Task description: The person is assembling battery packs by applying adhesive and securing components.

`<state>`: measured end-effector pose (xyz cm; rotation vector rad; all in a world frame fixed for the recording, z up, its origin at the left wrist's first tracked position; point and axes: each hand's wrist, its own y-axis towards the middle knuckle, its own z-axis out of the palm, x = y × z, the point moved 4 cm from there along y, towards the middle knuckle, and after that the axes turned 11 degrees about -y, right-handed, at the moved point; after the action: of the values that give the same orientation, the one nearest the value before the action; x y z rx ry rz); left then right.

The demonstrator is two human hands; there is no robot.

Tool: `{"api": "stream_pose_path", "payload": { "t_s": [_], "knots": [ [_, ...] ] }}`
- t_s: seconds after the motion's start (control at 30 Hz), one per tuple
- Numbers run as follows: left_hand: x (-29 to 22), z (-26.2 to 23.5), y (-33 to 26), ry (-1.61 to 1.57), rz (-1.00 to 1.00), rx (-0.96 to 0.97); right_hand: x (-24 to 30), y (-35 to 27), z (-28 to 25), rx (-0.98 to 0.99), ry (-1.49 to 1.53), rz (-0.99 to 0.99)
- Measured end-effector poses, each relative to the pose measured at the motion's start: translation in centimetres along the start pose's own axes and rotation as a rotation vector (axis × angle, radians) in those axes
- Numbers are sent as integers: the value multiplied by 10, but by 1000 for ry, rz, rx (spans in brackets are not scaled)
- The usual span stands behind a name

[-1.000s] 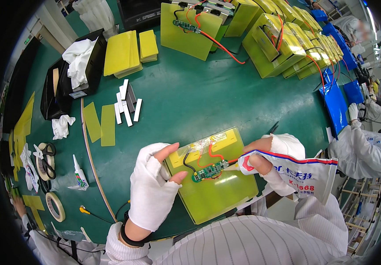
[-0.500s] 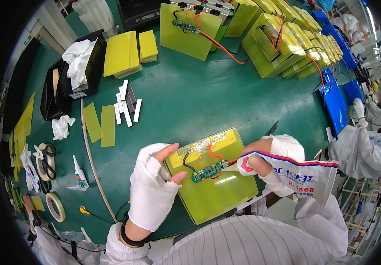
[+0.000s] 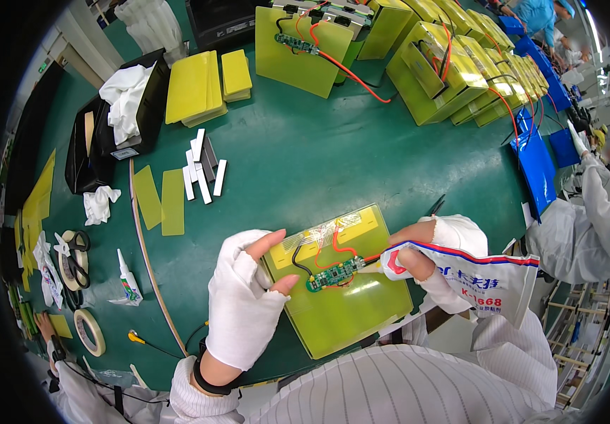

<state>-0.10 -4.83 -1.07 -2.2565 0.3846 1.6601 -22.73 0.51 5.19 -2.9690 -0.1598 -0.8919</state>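
In front of me is a battery pack [image 3: 361,311] faced with yellow-green sheet, lying at a slant near the table's front edge. A narrow green circuit board [image 3: 336,274] rests across it, with red and black wires running to its upper end. My left hand [image 3: 248,297], in a white fingerless glove, grips the pack's left edge between thumb and fingers. In my right hand [image 3: 428,254] a white glue tube [image 3: 492,283] with a blue and red edge is pinched. Its nozzle end points at the board's right end, by the red wire; the exact tip is hard to see.
Finished-looking packs [image 3: 439,78] stand in rows at the far right. Yellow sheets [image 3: 193,88], white strips [image 3: 204,169], tape rolls [image 3: 90,332], scissors [image 3: 77,258] and another glue tube [image 3: 127,279] lie leftward. Black tweezers [image 3: 437,205] lie beyond my right hand. Co-workers [image 3: 584,226] sit at both sides.
My hands, the pack and the glue tube stay practically where they were. At the right, a co-worker's gloved hand has risen, and a person in blue has come further into view at the top right.
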Motion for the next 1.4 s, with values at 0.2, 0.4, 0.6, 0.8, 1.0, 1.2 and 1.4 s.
{"api": "stream_pose_path", "payload": {
  "t_s": [0.2, 0.4, 0.6, 0.8, 1.0, 1.2, 1.4],
  "knots": [
    [5, -1, -1, 4, 10, -9, -6, -2, 3, -115, 42, -17],
    [1, 0, -1, -55, -56, -4, -7, 0, 2, -188, 51, -37],
    [6, -1, -1, -36, 17, -13, -8, 2, 7, -144, 66, -32],
    [5, -1, -1, -22, 36, -14, -7, 2, 8, -141, 53, -49],
    [3, -1, -1, 2, 34, -12, -8, 2, 10, -141, 54, -77],
    [3, -1, -1, -8, 16, -8, -7, 2, 7, -118, 12, -118],
    [5, -1, -2, -15, 34, -14, -8, 0, 11, -134, 14, -65]
  ]
}}
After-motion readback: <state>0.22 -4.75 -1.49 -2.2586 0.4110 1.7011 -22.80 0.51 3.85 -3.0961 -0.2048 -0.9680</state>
